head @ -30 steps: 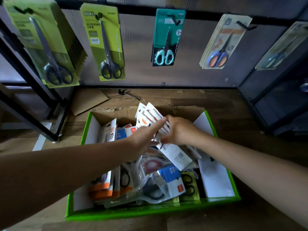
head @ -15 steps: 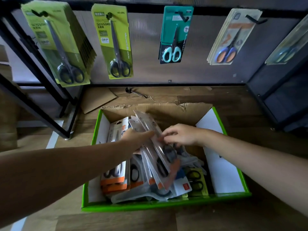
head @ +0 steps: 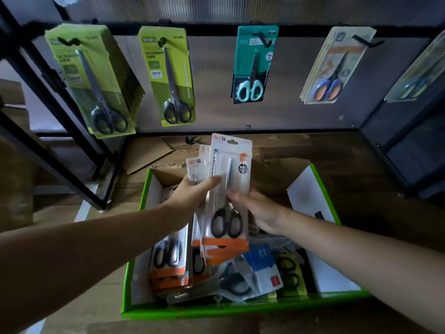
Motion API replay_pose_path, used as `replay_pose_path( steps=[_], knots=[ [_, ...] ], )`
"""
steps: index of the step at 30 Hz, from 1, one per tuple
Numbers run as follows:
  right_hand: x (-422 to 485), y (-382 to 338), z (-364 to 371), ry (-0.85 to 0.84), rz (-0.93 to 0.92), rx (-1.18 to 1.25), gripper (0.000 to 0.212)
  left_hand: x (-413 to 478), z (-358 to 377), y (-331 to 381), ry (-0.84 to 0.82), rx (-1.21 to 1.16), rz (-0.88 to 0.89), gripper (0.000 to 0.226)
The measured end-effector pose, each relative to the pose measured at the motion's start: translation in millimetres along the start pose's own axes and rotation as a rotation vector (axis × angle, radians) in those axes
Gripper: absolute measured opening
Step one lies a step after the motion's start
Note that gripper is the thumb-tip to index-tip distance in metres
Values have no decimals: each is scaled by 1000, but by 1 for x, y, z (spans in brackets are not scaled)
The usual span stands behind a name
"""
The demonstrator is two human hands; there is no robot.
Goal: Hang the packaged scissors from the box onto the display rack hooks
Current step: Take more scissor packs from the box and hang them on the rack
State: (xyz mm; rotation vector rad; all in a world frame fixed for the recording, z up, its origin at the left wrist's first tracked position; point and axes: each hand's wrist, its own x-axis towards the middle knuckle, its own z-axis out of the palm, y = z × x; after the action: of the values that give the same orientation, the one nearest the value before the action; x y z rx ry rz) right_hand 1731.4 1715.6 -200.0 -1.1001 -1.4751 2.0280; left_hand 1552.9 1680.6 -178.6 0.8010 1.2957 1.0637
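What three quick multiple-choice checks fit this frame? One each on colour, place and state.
1. What colour is the rim of the box?
A red
B blue
C green

2. Where is the teal scissors pack?
A in the box
B on a rack hook
C on the floor

3. What is the left hand doing?
A gripping a stack of packs
B lying flat on the floor
C hanging empty

Answers:
1 C: the box's edges are bright green all round.
2 B: the teal scissors pack hangs from a hook on the rack's top bar, above the box.
3 A: its thumb lies across the front pack, with the stack raised over the box.
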Motion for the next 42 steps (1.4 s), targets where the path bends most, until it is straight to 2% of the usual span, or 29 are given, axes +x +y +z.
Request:
replay_pose_path(
  steps=[2,3,6,8,10,12,15,18,20,24,28,31,35,39,40,42],
  knots=[
    [0,-3,11,-36,-53,-43,55,2,6,-1,57,-18,-36,88],
    [2,-2,13,-37,-78,-67,60,2,9,-1,75,-8,-52,93],
    [1,0,12,26,-165,-109,61,-2,16,-2,22,10,-28,63],
    [-1,-4,8,102,-237,-121,65,-3,19,5,10,71,103,51],
    [0,-10,5,160,-341,-167,66,3,19,12,-9,124,259,58],
    [1,-13,6,205,-383,-222,68,11,15,9,-26,201,312,74],
    [-5,4,3,197,-314,-304,81,10,5,-14,-64,337,215,93],
    [-9,30,-3,114,-198,-377,96,3,-4,-43,-173,383,49,88],
    [-12,34,-1,131,-156,-391,100,0,-1,-54,-123,319,-33,86],
    [-6,11,0,157,-161,-201,75,-2,10,-29,25,223,-49,94],
    [1,-44,-4,255,-334,-170,80,8,15,18,49,-17,-10,75],
    [11,-78,-3,330,-399,-213,62,16,16,46,38,-143,89,70],
    [18,-127,4,496,-536,-375,42,18,16,86,-35,-244,134,81],
    [11,-180,19,615,-693,-452,21,8,19,142,65,-197,201,78],
    [9,-193,23,634,-723,-466,20,3,19,156,100,-190,241,73],
    [8,-223,34,654,-784,-489,33,-11,18,188,131,-177,304,68]
  ],
)
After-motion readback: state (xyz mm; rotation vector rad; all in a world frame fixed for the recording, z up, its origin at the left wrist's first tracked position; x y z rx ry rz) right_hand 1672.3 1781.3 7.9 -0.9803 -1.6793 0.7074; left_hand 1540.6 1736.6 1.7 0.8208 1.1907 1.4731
